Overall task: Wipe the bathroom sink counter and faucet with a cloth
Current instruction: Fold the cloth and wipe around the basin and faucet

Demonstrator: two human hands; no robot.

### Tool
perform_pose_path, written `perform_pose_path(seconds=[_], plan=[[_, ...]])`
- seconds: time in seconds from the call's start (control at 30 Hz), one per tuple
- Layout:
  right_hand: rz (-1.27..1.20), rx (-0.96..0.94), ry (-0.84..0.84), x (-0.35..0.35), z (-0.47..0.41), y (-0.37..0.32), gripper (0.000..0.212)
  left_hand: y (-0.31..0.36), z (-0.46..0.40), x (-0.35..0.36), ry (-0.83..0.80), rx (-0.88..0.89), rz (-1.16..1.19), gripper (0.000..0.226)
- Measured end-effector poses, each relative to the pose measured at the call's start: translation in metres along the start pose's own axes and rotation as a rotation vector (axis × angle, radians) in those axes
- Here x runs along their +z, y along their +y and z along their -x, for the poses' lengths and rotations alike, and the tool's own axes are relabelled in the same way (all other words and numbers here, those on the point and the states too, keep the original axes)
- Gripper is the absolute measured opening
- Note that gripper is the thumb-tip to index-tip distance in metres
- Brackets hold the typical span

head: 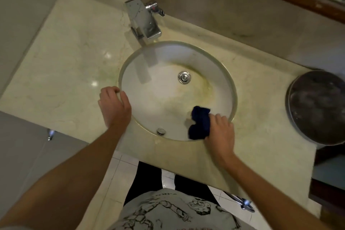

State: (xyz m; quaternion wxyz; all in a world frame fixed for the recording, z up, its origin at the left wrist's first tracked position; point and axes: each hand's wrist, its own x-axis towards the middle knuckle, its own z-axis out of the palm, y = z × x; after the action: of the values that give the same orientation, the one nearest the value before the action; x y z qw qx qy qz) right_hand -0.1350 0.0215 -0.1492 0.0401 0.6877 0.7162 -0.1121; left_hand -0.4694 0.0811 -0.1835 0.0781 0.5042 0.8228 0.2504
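A dark blue cloth (199,123) is gripped in the right hand (220,132), bunched between curled fingers and pressed against the near inner wall of the round white basin (149,87), just inside its rim. The left hand (113,105) is rested on the basin's left rim where it meets the cream marble counter (61,65); its fingers are curled over the edge and nothing is held in it. Yellowish staining is seen around the chrome drain plug (184,77) at the basin's middle, and a small chrome overflow cap (161,131) is set in the near wall, to the left of the cloth. A square chrome faucet (144,19) stands on the counter behind the basin, its spout reaching over the far rim. A round dark metal bin (317,106) is placed well to the right, at the counter's edge. A grey shirt (177,213) printed with black line drawings is worn; no lettering on it can be read, and no brand marks can be made out on the faucet
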Motion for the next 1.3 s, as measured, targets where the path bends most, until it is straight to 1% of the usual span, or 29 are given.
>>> perform_pose_path(seconds=[0.07,0.17,0.2,0.3,0.37,0.4,0.47,0.57,0.63,0.73,0.8,0.87,0.93,1.0,1.1,1.17,1.2,1.23,1.3], plan=[[-0.093,-0.006,0.0,0.008,0.015,-0.038,0.042,0.0,-0.001,0.0,-0.006,-0.007,0.0,0.014],[-0.211,-0.109,-0.055,0.015,0.026,-0.08,0.054,0.001,-0.001,-0.001,-0.017,-0.003,0.001,0.015],[-0.231,-0.129,-0.065,0.013,0.026,-0.086,0.055,0.001,-0.001,-0.001,-0.018,-0.002,0.004,0.015],[-0.377,-0.072,-0.095,0.0,0.013,-0.076,0.057,0.0,-0.003,-0.002,-0.026,0.005,0.008,0.015],[-0.398,-0.095,-0.058,-0.009,0.002,-0.063,0.063,0.0,-0.004,-0.004,-0.037,0.003,0.004,0.017],[-0.383,-0.143,-0.032,-0.012,-0.004,-0.06,0.065,0.001,-0.004,-0.005,-0.046,0.002,0.003,0.018],[-0.337,-0.3,-0.023,-0.017,-0.018,-0.064,0.061,0.002,-0.005,-0.007,-0.068,-0.007,0.016,0.022],[-0.244,-0.528,-0.143,-0.012,-0.036,-0.098,0.055,0.0,-0.003,-0.01,-0.081,-0.04,0.123,0.028],[-0.228,-0.591,-0.199,-0.001,-0.048,-0.13,0.046,-0.004,-0.002,-0.011,-0.07,-0.051,0.211,0.032],[-0.283,-0.539,-0.237,0.009,-0.078,-0.174,0.049,-0.008,-0.003,-0.011,-0.074,-0.073,0.277,0.039],[-0.278,-0.527,-0.244,0.008,-0.105,-0.194,0.049,-0.007,-0.004,-0.012,-0.075,-0.088,0.304,0.043],[-0.312,-0.493,-0.256,0.006,-0.13,-0.207,0.05,-0.007,-0.004,-0.013,-0.081,-0.068,0.317,0.049],[-0.432,-0.372,-0.235,0.005,-0.149,-0.214,0.047,-0.008,-0.003,-0.014,-0.088,-0.043,0.328,0.055],[-0.588,-0.223,-0.171,0.003,-0.161,-0.219,0.042,-0.007,-0.005,-0.015,-0.108,-0.06,0.332,0.058],[-0.748,-0.047,-0.081,-0.009,-0.166,-0.216,0.024,-0.007,-0.004,-0.02,-0.161,-0.05,0.293,0.066],[-0.823,0.022,-0.058,-0.018,-0.165,-0.208,0.014,-0.006,-0.006,-0.023,-0.22,-0.029,0.245,0.075],[-0.859,0.042,-0.052,-0.023,-0.163,-0.204,0.014,-0.004,-0.008,-0.023,-0.274,-0.025,0.251,0.081],[-0.895,0.051,-0.046,-0.027,-0.161,-0.2,0.018,0.001,-0.012,-0.025,-0.341,-0.019,0.295,0.09],[-0.941,0.05,-0.029,-0.033,-0.157,-0.193,0.034,0.022,-0.027,-0.026,-0.499,0.008,0.444,0.111]])
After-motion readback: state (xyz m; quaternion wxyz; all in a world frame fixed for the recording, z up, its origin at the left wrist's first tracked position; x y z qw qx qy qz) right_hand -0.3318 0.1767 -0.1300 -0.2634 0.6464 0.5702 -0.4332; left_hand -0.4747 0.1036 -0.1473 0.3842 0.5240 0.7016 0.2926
